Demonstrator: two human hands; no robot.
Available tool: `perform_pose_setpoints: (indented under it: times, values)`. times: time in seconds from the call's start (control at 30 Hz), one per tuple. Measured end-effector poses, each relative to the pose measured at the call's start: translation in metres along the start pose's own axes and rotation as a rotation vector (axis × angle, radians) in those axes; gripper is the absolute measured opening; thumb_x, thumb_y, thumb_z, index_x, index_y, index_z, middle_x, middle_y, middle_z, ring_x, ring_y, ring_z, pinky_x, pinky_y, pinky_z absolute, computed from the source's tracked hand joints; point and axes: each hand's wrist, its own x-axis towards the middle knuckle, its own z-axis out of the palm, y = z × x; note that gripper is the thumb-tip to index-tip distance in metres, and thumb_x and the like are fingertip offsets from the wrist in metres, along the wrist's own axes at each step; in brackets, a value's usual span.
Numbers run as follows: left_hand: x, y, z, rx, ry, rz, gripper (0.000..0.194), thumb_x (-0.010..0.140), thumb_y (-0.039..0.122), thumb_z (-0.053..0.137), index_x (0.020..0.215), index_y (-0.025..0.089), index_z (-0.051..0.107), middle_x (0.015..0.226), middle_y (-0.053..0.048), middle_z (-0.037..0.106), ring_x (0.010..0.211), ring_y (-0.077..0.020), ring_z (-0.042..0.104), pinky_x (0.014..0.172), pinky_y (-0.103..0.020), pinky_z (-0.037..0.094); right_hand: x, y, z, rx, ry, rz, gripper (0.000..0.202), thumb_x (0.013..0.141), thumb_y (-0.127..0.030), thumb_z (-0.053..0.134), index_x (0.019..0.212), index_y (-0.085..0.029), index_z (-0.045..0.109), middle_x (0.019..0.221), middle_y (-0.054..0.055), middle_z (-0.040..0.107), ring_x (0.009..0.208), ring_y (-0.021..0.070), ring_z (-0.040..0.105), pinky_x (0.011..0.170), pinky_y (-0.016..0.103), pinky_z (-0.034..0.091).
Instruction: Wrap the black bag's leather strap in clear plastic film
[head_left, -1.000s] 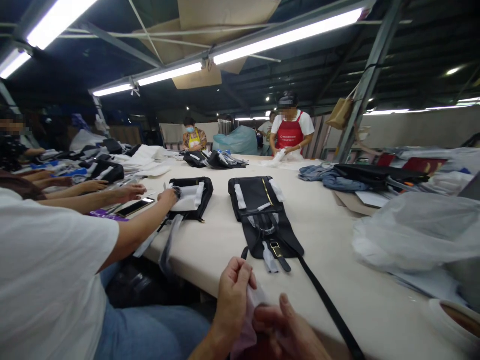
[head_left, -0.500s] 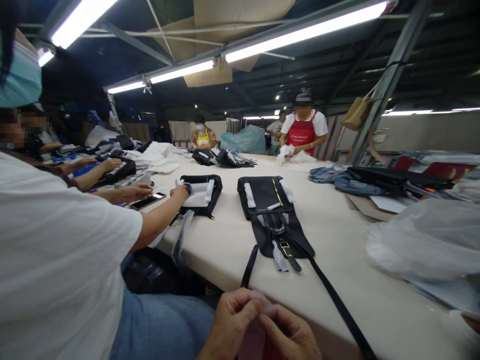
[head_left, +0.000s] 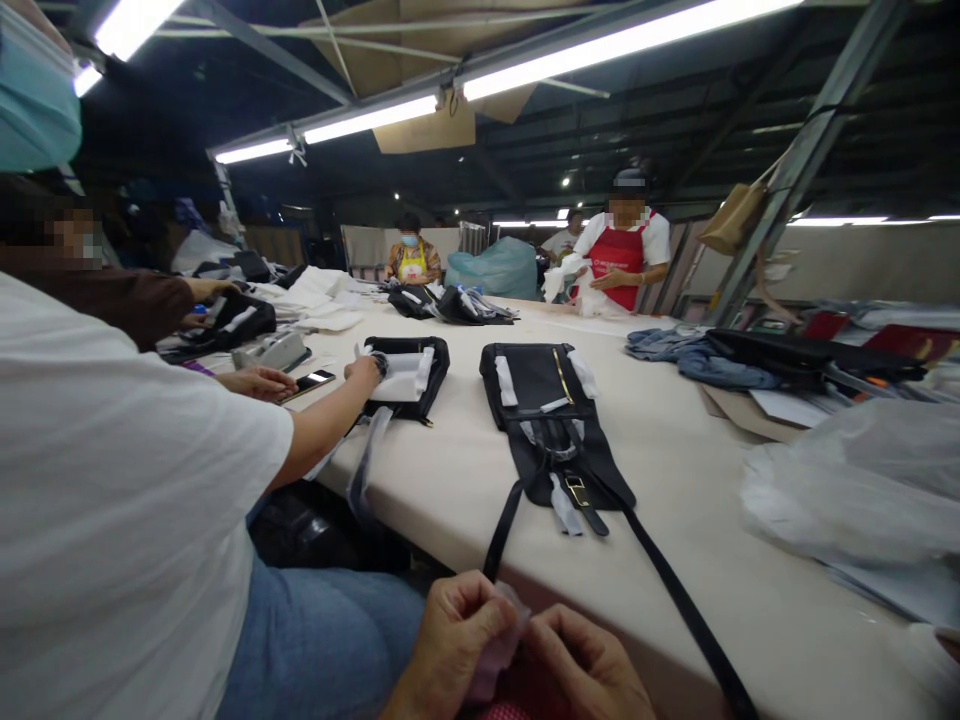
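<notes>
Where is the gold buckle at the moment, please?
In the head view, the gold buckle sits right of centre, on the near end of the black bag, beside a pale wrapped strip.

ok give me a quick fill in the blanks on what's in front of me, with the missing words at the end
The zip and buckle on the centre black bag are ____ in colour.
One long black ____ runs from that bag to just behind the left hand, which pinches a pale sheet.
The standing person handling white material wears a ____ apron.

Missing words: gold; strap; red
</notes>
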Motion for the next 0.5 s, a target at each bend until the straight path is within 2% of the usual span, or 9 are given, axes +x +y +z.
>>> perform_pose_setpoints:
  times: [0.1,0.2,0.27,0.37,0.43,0.5]
  values:
    - [-0.003,0.003,-0.008,-0.015,0.015,0.002,0.043,0.057,0.046,0.082,0.051,0.016,0.052,0.048,0.002,0.051,0.046,-0.0067,0.041,0.048,-0.021,0.028,0.022,-0.008,-0.006,-0.088,0.225,0.007,0.052,0.078,-0.070,0.056,0.084,-0.020,0.064,0.068,0.002,0.059,0.065,0.0193,0.053,0.060,0.029,0.045]
    - [-0.005,0.001,-0.011,-0.033,0.051,0.000,0.043,0.055,0.041,0.083,0.049,0.017,0.047,0.045,0.003,0.050,0.044,-0.0060,0.039,0.047,-0.021,0.027,0.057,-0.015,0.000,-0.198,0.355,-0.049,0.058,0.077,-0.063,0.052,0.109,-0.015,0.061,0.073,0.006,0.064,0.061,0.0237,0.058,0.058,0.035,0.049]
    - [-0.006,-0.003,-0.013,-0.067,0.054,-0.008,0.042,0.057,0.039,0.082,0.051,0.018,0.046,0.044,0.004,0.048,0.043,-0.0060,0.037,0.045,-0.021,0.027,0.080,-0.021,0.012,-0.286,0.380,-0.121,0.057,0.079,-0.051,0.052,0.121,-0.013,0.055,0.088,0.012,0.068,0.076,0.0289,0.064,0.070,0.040,0.051]
    - [-0.004,-0.008,-0.018,-0.066,0.046,0.018,0.040,0.060,0.036,0.081,0.054,0.019,0.045,0.046,0.005,0.048,0.043,-0.0060,0.037,0.045,-0.020,0.027,0.102,-0.031,0.035,-0.490,0.425,-0.134,0.067,0.078,-0.032,0.058,0.139,-0.010,0.041,0.109,0.021,0.066,0.103,0.0378,0.061,0.088,0.050,0.045]
    - [-0.002,-0.008,-0.023,-0.051,0.042,0.034,0.042,0.060,0.037,0.081,0.054,0.019,0.044,0.046,0.005,0.048,0.044,-0.0058,0.037,0.046,-0.020,0.026,0.105,-0.037,0.045,-0.431,0.382,-0.103,0.069,0.077,-0.026,0.059,0.140,-0.008,0.038,0.105,0.021,0.067,0.098,0.0360,0.063,0.086,0.049,0.046]
    - [-0.002,-0.006,-0.029,-0.034,0.040,0.034,0.045,0.058,0.040,0.083,0.054,0.019,0.043,0.046,0.005,0.047,0.045,-0.0053,0.036,0.047,-0.020,0.025,0.098,-0.039,0.048,-0.153,0.245,-0.048,0.058,0.078,-0.030,0.060,0.130,-0.009,0.047,0.093,0.016,0.070,0.077,0.0267,0.065,0.071,0.038,0.050]
